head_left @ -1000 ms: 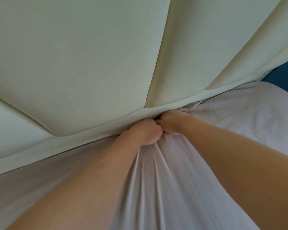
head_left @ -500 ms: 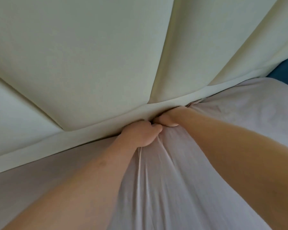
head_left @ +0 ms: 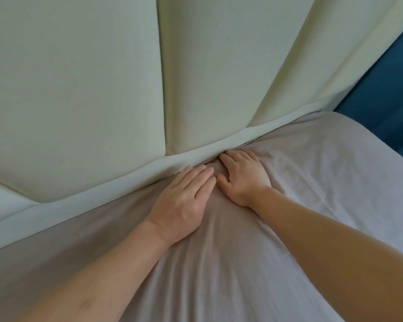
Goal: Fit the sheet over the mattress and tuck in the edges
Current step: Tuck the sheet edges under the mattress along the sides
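At frame centre, left hand [head_left: 184,201] and right hand [head_left: 244,175] press flat, fingers straight, on sheet [head_left: 312,182] beside headboard [head_left: 79,89]; head edge looks tucked, wrinkles left to smooth.

Two bare forearms, no sleeves, no rings or watch on the hands [head_left: 209,191].

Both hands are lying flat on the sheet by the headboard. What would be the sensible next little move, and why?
Probably sweep both flat hands, left hand and right hand, outward along the headboard, since the sheet shows wrinkles fanning from that spot.
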The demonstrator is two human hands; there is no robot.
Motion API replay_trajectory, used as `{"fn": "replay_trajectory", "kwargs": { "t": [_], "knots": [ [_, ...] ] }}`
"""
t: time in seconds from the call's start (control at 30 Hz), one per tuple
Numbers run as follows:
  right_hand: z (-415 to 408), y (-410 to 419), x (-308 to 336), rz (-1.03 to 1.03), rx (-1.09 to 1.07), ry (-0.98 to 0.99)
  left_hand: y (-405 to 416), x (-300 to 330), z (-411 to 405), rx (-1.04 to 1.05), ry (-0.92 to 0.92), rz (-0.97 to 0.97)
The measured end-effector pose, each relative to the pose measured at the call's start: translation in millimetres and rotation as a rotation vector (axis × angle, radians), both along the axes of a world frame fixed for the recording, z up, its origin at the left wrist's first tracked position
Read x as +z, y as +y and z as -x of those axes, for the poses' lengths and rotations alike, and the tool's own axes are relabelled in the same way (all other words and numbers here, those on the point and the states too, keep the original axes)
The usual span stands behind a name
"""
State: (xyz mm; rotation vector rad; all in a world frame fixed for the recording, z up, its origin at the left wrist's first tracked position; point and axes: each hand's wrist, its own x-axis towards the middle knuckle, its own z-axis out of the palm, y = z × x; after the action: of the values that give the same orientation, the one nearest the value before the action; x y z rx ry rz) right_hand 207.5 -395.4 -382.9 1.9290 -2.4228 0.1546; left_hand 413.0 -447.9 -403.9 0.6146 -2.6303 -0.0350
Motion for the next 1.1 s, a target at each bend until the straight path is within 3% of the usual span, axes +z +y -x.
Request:
{"fn": "replay_trajectory", "kwargs": {
  "t": [0.03, 0.2, 0.3, 0.4, 0.5, 0.67, 0.73, 0.8, 0.9, 0.97, 1.1],
  "knots": [
    [6.3, -4.4, 3.7, -0.066, 0.026, 0.032, -0.9, 4.1, 9.0, -0.032, -0.032, -0.087],
    [25.6, -43.2, 27.9, -0.428, 0.0, 0.05, -16.1, 19.8, 75.1, 0.206, -0.274, -0.396],
    [33.7, -67.9, 40.5, -0.633, -0.03, -0.203, -39.2, 14.8, 101.6, 0.301, -0.287, -0.701],
    [38.5, -72.2, 45.5, -0.75, -0.006, -0.365, -42.2, 2.2, 108.6, 0.362, -0.235, -0.697],
    [43.1, -55.9, 25.0, -0.535, -0.043, -0.123, -29.6, -1.2, 107.9, 0.376, -0.285, -0.488],
    [51.3, 1.0, -11.8, 0.235, -0.07, 0.03, -20.3, 5.0, 108.9, 0.446, -0.343, -0.428],
    [59.8, 22.4, -12.4, 0.262, -0.213, -0.021, -8.7, 8.9, 104.5, 0.464, -0.234, -0.36],
    [72.3, 31.5, -13.2, 0.162, -0.308, -0.119, 1.7, 7.8, 94.1, 0.388, -0.069, -0.213],
    [93.0, 30.6, -14.1, 0.088, -0.184, -0.123, 7.6, -0.8, 94.9, 0.107, 0.1, 0.073],
    [99.1, 27.6, -13.8, 0.119, -0.059, -0.077, 1.2, 3.5, 110.0, -0.007, 0.015, 0.036],
    [113.8, 10.0, -7.6, 0.074, 0.015, -0.067, -6.9, 12.3, 155.2, 0.107, -0.222, -0.11]
  ]
}}
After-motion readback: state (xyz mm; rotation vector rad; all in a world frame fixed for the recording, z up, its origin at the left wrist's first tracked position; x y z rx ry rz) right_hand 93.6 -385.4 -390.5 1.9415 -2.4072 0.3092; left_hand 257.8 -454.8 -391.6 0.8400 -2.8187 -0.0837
